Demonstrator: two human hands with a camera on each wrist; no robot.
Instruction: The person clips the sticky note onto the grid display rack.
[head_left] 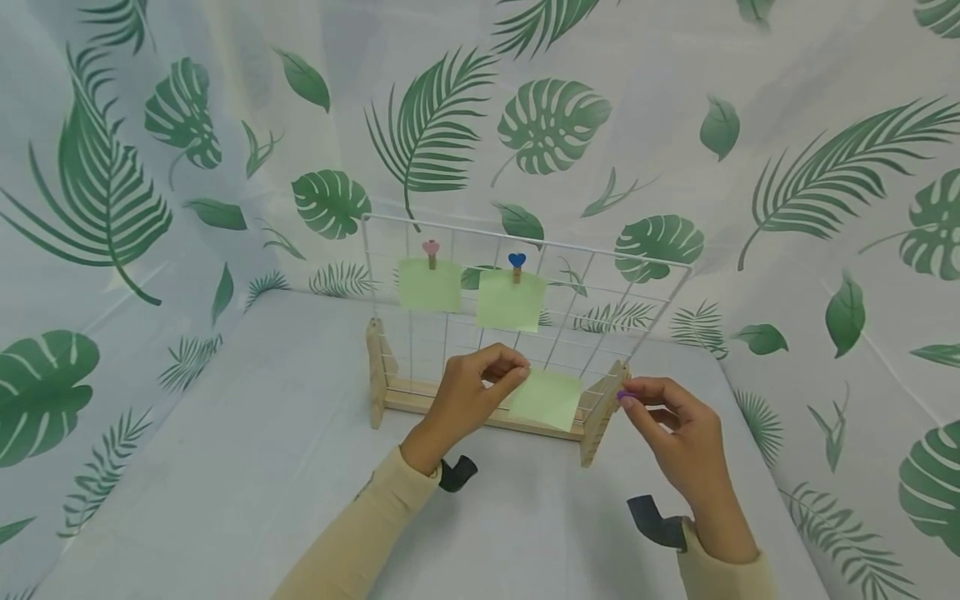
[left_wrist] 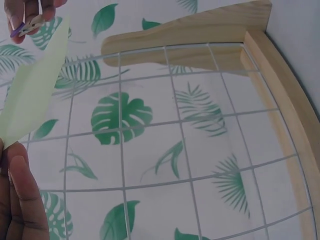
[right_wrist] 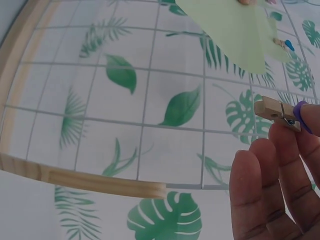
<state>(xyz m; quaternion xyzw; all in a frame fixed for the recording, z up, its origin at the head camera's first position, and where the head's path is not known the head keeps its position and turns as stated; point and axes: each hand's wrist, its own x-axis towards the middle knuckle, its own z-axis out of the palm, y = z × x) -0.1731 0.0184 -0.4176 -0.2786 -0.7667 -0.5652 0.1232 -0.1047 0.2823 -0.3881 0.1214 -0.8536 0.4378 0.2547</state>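
Observation:
My left hand (head_left: 487,379) pinches a light green paper note (head_left: 549,398) by its upper left corner, in front of the lower part of a white wire grid (head_left: 551,354). Between thumb and fingertips of my right hand (head_left: 678,429) is a small wooden clothespin (right_wrist: 276,110) with a purple piece on its end, beside the grid's right wooden foot (head_left: 602,408). On the upper grid hang two more green notes, the left one (head_left: 429,287) under a pink heart clothespin (head_left: 431,252), the other (head_left: 512,302) under a blue heart clothespin (head_left: 517,265).
The grid stands on a wooden base with a left foot (head_left: 377,375) on a white-covered table (head_left: 225,467). A curtain (head_left: 442,33) printed with green leaves surrounds it behind and at both sides. Dark curved pieces (head_left: 660,523) show at both wrists.

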